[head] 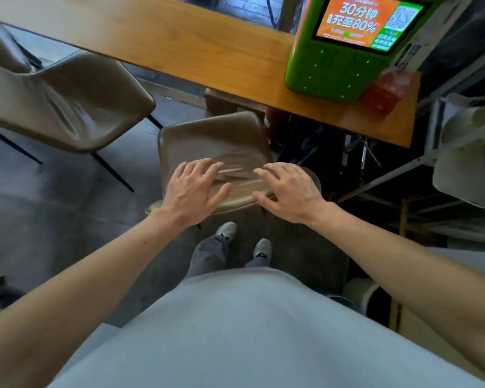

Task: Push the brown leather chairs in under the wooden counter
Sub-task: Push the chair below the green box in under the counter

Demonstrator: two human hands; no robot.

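Observation:
A brown leather chair (213, 141) stands right in front of me, its seat partly under the wooden counter (179, 49). My left hand (193, 189) and my right hand (289, 189) hover with spread fingers over the top edge of its backrest, holding nothing; whether they touch it I cannot tell. A second brown leather chair (65, 105) stands to the left on thin black legs, its seat out from the counter's edge.
A green charging kiosk (345, 54) with a lit screen and a red box (384, 93) sit on the counter's right end. Dark clutter and metal stands fill the space under the counter at right. Grey metal shelving (459, 152) runs along the right. My feet (244, 242) stand behind the chair.

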